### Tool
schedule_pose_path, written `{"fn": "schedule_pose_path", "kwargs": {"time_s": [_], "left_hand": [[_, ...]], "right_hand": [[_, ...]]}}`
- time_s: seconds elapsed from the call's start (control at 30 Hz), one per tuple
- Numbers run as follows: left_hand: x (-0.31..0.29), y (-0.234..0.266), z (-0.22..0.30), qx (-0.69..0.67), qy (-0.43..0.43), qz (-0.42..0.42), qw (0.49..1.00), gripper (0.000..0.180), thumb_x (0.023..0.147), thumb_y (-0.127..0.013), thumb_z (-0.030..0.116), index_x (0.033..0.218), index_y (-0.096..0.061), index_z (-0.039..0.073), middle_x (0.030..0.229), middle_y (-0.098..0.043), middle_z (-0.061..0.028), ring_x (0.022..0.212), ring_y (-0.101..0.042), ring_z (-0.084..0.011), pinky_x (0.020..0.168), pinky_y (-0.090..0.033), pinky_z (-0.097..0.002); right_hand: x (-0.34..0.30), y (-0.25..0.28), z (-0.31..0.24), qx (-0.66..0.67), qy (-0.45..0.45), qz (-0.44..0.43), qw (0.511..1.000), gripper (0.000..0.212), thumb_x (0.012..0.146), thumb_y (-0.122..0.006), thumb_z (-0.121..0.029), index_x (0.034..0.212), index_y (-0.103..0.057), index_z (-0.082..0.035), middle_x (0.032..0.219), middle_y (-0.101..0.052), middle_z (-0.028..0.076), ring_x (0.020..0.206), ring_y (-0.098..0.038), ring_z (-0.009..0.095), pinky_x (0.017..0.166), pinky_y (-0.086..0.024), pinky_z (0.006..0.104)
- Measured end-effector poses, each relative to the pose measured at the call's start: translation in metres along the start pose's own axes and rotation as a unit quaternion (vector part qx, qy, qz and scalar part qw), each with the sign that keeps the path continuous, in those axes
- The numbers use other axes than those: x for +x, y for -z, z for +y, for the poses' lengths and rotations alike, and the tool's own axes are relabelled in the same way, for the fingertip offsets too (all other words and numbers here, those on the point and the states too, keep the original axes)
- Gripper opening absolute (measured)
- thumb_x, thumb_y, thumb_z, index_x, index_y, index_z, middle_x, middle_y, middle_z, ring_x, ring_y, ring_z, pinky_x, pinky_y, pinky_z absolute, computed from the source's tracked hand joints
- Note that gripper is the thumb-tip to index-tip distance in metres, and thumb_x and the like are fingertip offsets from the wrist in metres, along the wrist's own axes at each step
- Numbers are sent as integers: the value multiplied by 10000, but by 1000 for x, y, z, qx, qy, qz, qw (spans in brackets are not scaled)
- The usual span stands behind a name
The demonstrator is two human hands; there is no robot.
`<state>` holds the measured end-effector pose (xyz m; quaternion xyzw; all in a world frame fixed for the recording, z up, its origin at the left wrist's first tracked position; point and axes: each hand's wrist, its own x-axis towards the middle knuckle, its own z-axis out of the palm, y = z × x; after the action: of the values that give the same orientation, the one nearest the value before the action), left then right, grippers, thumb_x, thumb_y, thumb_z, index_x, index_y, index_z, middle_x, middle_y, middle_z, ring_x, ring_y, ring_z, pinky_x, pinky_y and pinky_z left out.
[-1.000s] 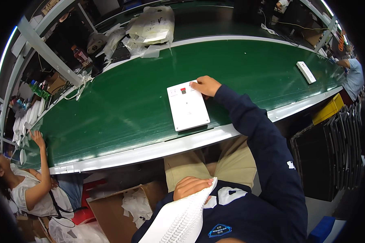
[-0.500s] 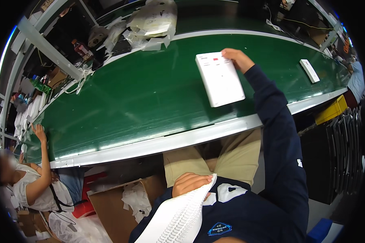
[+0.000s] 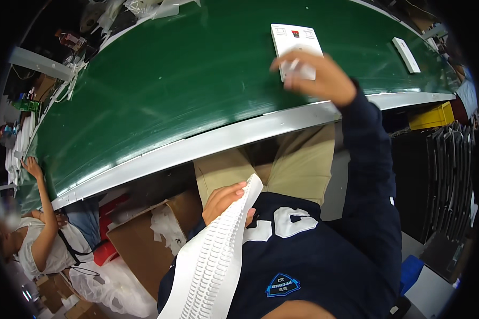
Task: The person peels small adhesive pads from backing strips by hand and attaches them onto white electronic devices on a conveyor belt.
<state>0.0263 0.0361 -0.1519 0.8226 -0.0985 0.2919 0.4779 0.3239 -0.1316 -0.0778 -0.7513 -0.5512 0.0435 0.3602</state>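
Observation:
My right hand [image 3: 316, 77] hovers over the near end of a flat white box [image 3: 294, 40] that lies on the green conveyor belt [image 3: 186, 85]. Its fingers are curled and blurred, with something white showing between them; whether they grip the box is unclear. My left hand [image 3: 226, 199] is down at my lap, shut on the top of a long stack of white ribbed sheets [image 3: 210, 266] that runs toward the lower edge.
A second white box [image 3: 406, 54] lies further right on the belt. A yellow bin [image 3: 430, 116] and upright black trays [image 3: 447, 175] stand at the right. An open cardboard box [image 3: 143, 244] sits by my knees. Another person [image 3: 42, 239] sits at the left, with a hand [image 3: 32, 167] on the belt edge.
My right hand has come off the box's far edge and back over its near end. The box now appears further right and higher in view. My left hand still holds the sheets.

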Motion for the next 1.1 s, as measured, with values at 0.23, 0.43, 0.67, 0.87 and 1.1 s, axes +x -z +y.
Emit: {"fn": "schedule_pose_path", "kwargs": {"time_s": [0.23,0.43,0.67,0.87,1.1], "left_hand": [[5,-8,12,6,38,19,999,455,689,-788,88,1080,-565,19,1019,-610,-170,865,-633,-274,723,-516,-320],[-2,-6,15,6,87,2,996,461,670,-822,105,1060,-584,38,973,-599,-130,851,-621,-238,735,-502,-308],[2,-13,14,3,97,56,994,423,596,-870,150,940,-650,43,910,-620,-95,775,-625,-227,666,-498,-299],[0,-8,14,-11,106,-15,994,429,679,-836,101,1047,-617,74,1005,-589,-89,907,-598,-216,768,-478,-302],[1,-9,11,14,68,-26,997,439,632,-845,84,1016,-633,95,932,-618,-74,869,-593,-222,745,-477,-307]], "right_hand": [[-42,-79,-74,304,88,-109,942,254,763,-738,-122,988,-659,-32,1017,-637,84,921,-586,249,803,-461,341],[-46,-98,-88,352,100,-78,927,192,754,-741,-97,928,-680,-44,962,-639,50,844,-559,215,741,-442,331],[-47,-103,-90,317,122,-38,940,192,738,-751,-98,913,-689,-52,961,-620,46,832,-529,214,724,-441,314],[-48,-108,-101,279,166,27,945,171,707,-760,-81,845,-659,-65,901,-617,31,796,-544,229,676,-440,320],[-54,-104,-107,191,191,36,962,165,683,-748,-70,805,-636,-81,881,-619,13,793,-549,212,658,-425,306]]}}
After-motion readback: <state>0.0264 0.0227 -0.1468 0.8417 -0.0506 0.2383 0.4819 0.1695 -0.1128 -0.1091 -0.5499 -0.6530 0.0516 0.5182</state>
